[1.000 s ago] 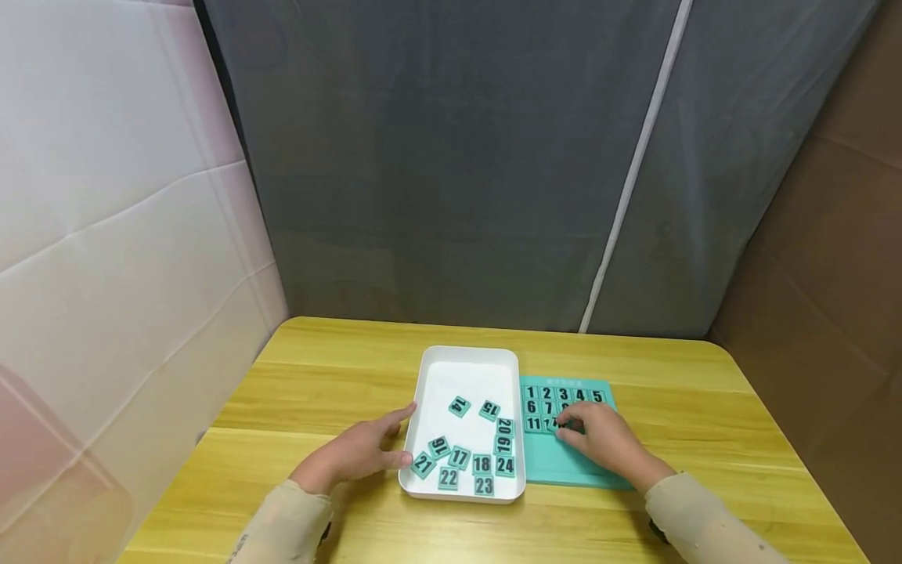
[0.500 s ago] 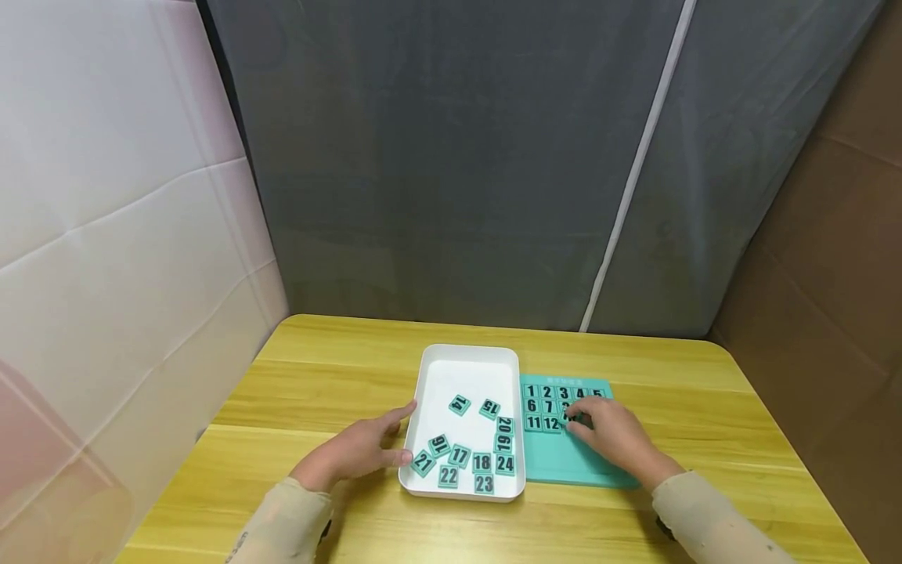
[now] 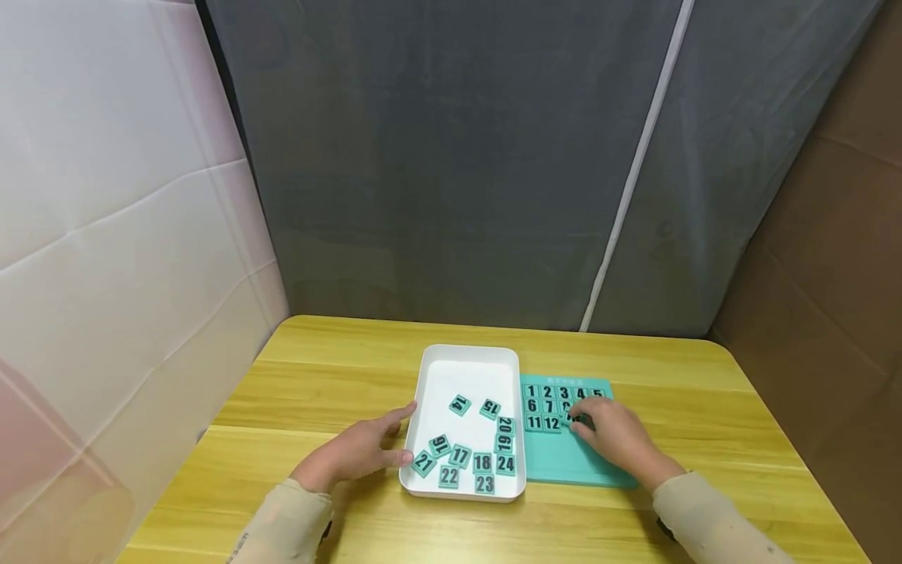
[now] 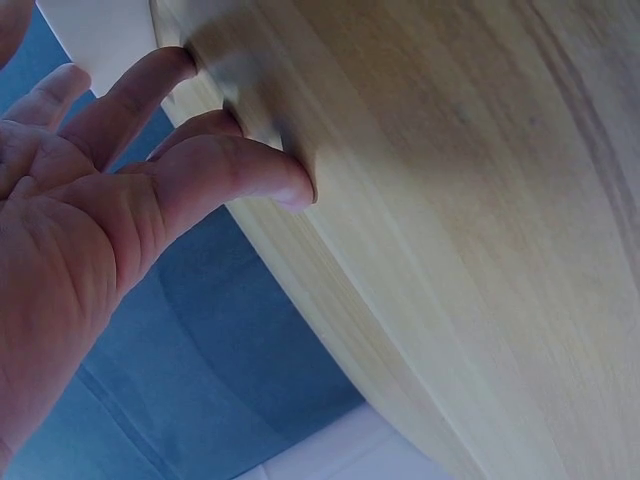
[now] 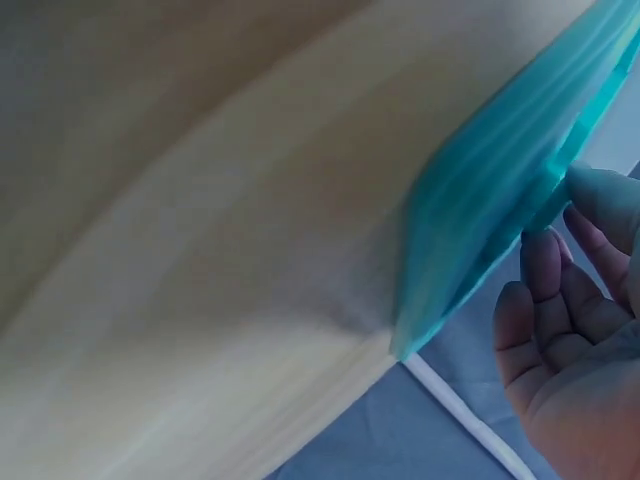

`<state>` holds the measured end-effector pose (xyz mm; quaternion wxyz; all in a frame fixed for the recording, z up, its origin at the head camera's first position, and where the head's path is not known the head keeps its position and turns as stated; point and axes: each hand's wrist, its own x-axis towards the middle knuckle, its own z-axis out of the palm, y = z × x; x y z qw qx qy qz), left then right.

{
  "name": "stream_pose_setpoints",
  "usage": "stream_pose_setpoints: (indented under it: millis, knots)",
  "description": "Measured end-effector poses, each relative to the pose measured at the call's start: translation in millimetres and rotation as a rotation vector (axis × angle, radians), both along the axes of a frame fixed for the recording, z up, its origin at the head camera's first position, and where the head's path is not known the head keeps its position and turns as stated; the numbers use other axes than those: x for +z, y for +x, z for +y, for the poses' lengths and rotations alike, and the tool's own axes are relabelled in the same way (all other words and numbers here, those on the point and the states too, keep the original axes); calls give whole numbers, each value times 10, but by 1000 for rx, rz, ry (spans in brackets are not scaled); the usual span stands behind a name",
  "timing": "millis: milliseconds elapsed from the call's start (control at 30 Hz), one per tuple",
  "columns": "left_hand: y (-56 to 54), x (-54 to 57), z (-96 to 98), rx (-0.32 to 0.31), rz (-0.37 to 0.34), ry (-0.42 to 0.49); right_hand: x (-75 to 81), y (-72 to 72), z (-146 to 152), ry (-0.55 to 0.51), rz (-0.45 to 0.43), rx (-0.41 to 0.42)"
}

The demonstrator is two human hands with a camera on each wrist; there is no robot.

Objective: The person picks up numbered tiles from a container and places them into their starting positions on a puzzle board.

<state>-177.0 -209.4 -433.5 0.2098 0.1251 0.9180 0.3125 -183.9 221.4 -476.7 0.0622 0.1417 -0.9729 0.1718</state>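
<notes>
In the head view my right hand [image 3: 616, 435] is over the teal number board [image 3: 571, 462], pinching a small number tile [image 3: 568, 417] between thumb and finger just right of the 12. The tile's number is mostly hidden by the fingers. From the right wrist view, the tile [image 5: 550, 200] appears edge-on at the board's surface. My left hand [image 3: 355, 450] lies beside the white tray [image 3: 468, 376], thumb and fingertips at its left rim. The left wrist view has this hand [image 4: 110, 180] spread, its fingertips by the wooden table.
Several loose number tiles lie in the tray, among them the 14 tile [image 3: 460, 405], the 15 tile [image 3: 489, 408] and the 22 tile [image 3: 449, 476]. The tray stands against the board's left side. A grey curtain [image 3: 451, 172] hangs behind the wooden table [image 3: 338, 352].
My right hand has shifted slightly right along the board with the tile, so the 12 now shows fully. The left hand and tray stay in place.
</notes>
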Motion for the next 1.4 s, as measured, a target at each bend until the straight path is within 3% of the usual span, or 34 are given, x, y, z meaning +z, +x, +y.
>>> stream_pose_setpoints:
  millis: [267,533,1400]
  knots:
    - [3,-1,-3,-5,0,0,-30,4,15,6,18,23]
    - [0,17,-3,3,2,-2,-38,25,-9,75,102,107]
    - [-1,3,-2,-4,-2,-2,-58,68,-21,104,124,121]
